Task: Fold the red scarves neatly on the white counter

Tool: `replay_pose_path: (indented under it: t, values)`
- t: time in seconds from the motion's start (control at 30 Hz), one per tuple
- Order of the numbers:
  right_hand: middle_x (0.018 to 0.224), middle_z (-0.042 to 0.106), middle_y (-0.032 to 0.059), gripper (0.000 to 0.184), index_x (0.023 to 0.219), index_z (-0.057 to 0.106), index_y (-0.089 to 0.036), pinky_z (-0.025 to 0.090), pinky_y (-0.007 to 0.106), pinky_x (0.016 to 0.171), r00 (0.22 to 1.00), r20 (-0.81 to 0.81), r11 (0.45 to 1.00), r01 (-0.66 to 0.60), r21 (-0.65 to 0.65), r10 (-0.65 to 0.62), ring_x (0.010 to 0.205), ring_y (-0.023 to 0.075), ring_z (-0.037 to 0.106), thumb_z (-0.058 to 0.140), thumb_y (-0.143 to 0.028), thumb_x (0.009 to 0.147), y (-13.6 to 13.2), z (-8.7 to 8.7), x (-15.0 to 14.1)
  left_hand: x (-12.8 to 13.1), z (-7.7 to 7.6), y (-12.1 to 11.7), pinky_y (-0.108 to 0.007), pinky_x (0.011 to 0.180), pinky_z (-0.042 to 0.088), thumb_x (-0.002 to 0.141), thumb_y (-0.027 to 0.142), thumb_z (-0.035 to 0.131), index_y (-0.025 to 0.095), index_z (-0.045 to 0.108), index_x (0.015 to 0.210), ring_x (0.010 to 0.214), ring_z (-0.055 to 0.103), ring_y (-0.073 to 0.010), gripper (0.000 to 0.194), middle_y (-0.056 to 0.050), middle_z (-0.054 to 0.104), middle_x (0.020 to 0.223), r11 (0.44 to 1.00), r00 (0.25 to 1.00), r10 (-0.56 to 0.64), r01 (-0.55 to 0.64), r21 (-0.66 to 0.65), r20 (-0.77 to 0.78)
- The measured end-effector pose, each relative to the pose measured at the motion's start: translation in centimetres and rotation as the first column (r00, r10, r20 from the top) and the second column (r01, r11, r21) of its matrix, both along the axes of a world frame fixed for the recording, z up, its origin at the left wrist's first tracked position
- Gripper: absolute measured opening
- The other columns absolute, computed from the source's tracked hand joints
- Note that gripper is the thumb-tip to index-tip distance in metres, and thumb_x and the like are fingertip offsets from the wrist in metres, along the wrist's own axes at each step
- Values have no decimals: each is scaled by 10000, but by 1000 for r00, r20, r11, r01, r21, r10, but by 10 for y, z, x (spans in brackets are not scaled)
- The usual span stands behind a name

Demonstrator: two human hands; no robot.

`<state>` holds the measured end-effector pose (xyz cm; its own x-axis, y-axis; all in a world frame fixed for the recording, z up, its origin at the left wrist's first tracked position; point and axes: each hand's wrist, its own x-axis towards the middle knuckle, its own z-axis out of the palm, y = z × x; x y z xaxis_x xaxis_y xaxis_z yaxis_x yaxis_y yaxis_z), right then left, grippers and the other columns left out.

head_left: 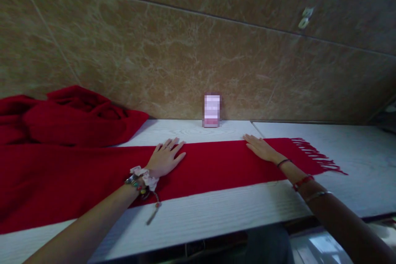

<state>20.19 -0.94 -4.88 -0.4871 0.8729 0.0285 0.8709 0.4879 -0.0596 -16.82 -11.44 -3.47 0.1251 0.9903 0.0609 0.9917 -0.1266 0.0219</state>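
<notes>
A long red scarf (pixel 213 165) lies spread flat along a white wood-grain table, its fringe (pixel 318 154) at the right end. My left hand (pixel 163 159) rests palm down on the scarf with fingers spread, near its far edge. Farther right, my right hand (pixel 260 147) also lies flat on the fabric, fingertips just past the far edge. Neither hand grips anything. At the far left, the rest of the red fabric (pixel 77 119) sits bunched in a heap against the wall.
A phone-like upright object (pixel 211 110), its face blurred, leans on the brown marbled wall (pixel 173 62) behind the white table (pixel 198 218). A small fixture (pixel 305 17) is on the wall at upper right. The table's front edge runs close below my forearms.
</notes>
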Motion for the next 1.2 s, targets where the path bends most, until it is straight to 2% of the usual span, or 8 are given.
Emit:
replay_pose_path:
  t: [0.1, 0.17, 0.4, 0.5, 0.6, 0.77, 0.97, 1.2]
  values:
    - [1436, 281, 87, 519, 1369, 319, -185, 204, 489, 1051, 994, 34, 995, 104, 3, -104, 1318, 237, 219, 191, -379, 905, 8, 0, 17, 0, 1, -1, -459, 1025, 217, 911, 417, 300, 229, 341, 1361, 1300, 253, -286, 489, -69, 277, 1432, 999, 999, 32, -32, -2, -25]
    - [1436, 278, 99, 519, 1369, 317, -186, 193, 522, 1042, 996, 5, 996, 83, 30, -83, 1320, 256, 206, 193, -385, 907, 6, 5, 0, 3, 2, -1, -457, 1023, 219, 911, 409, 313, 229, 342, 1361, 1299, 255, -291, 486, -72, 278, 1432, 999, 999, 38, -38, -2, -32]
    - [1451, 241, 103, 529, 1385, 267, -182, 186, 525, 1044, 897, -162, 912, -405, 69, 411, 1331, 247, 184, 232, -417, 912, -49, 21, -156, 2, 3, -1, -451, 1023, 222, 911, 395, 311, 228, 337, 1364, 1301, 254, -285, 483, -72, 276, 1432, 1000, 999, 31, -31, 1, -36]
    - [1443, 263, 100, 521, 1377, 285, -180, 193, 531, 1040, 883, -130, 892, -452, 23, 451, 1323, 249, 209, 238, -411, 912, -58, 16, -175, -1, 2, -1, -441, 1025, 224, 909, 386, 308, 222, 338, 1364, 1303, 254, -274, 484, -71, 278, 1430, 1000, 999, 28, -28, 1, -38]
    - [1446, 259, 85, 513, 1381, 277, -195, 188, 541, 1038, 925, -89, 928, -372, -12, 370, 1322, 244, 213, 232, -400, 913, -46, 11, -140, -3, 2, -1, -437, 1023, 232, 908, 387, 294, 222, 325, 1370, 1305, 249, -273, 491, -67, 267, 1435, 1000, 999, 16, -17, -15, -49]
    - [1457, 227, 70, 509, 1387, 268, -216, 186, 521, 1045, 998, 8, 996, -64, -64, 64, 1330, 233, 185, 212, -392, 912, -7, 9, -21, -9, -5, 3, -447, 1016, 237, 897, 377, 288, 217, 332, 1368, 1302, 252, -284, 500, -70, 274, 1433, 1000, 998, -2, 2, 6, -57]
    - [1451, 242, 48, 506, 1391, 255, -233, 195, 481, 1060, 971, 72, 972, 232, -29, -230, 1327, 210, 181, 175, -365, 909, 27, -2, 108, -15, -15, 10, -466, 991, 266, 879, 362, 297, 224, 396, 1334, 1282, 289, -304, 486, -75, 336, 1403, 996, 999, -41, 40, 82, 2]
    - [1395, 370, 57, 489, 1356, 334, -242, 264, 477, 1044, 934, 95, 938, 341, 66, -346, 1292, 232, 281, 212, -337, 893, 42, -11, 163, -14, -12, 9, -458, 1003, 254, 881, 379, 261, 207, 347, 1362, 1289, 276, -294, 518, -74, 306, 1419, 999, 999, -16, 18, 39, -49]
